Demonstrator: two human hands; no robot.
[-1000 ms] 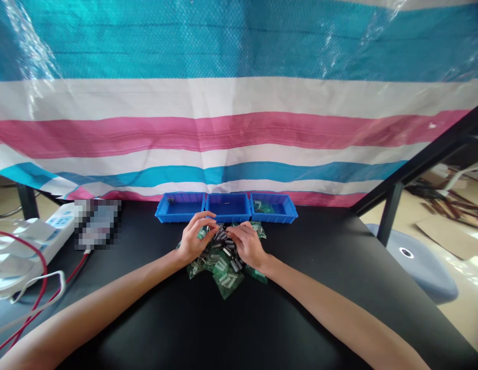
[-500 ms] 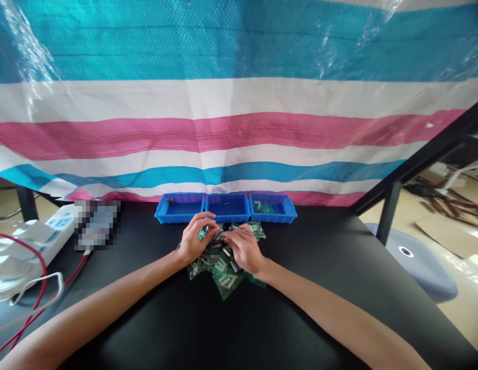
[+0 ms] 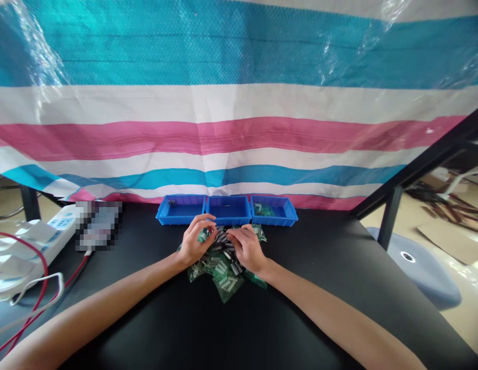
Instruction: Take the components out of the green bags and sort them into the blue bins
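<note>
A heap of small metal pins point(image 3: 222, 237) and green-tinted plastic bags point(image 3: 228, 283) full of short silvery cylinders lies on the black table. Over the heap's left side, my left hand point(image 3: 196, 240) curves with thumb and fingers apart, and part of a bag shows through the gap. My right hand point(image 3: 247, 251) is at the heap's right side, its fingertips pressed together; whatever is between them is too small to make out. Just behind the heap stand three blue bins: the left bin point(image 3: 181, 219), the middle bin point(image 3: 228, 220) and the right bin point(image 3: 275, 221).
A few small metal parts lie in the left bin, a single pin in the middle one, a green bag in the right one. At left are a white power strip point(image 3: 65, 221) and red cables point(image 3: 43, 275). A striped tarp point(image 3: 239, 136) hangs behind; a grey stool point(image 3: 424, 277) stands right.
My two hands have moved slightly apart, so more loose pins show between them. The left thumb and fingers have a wider gap. The whole view has shifted a little.
</note>
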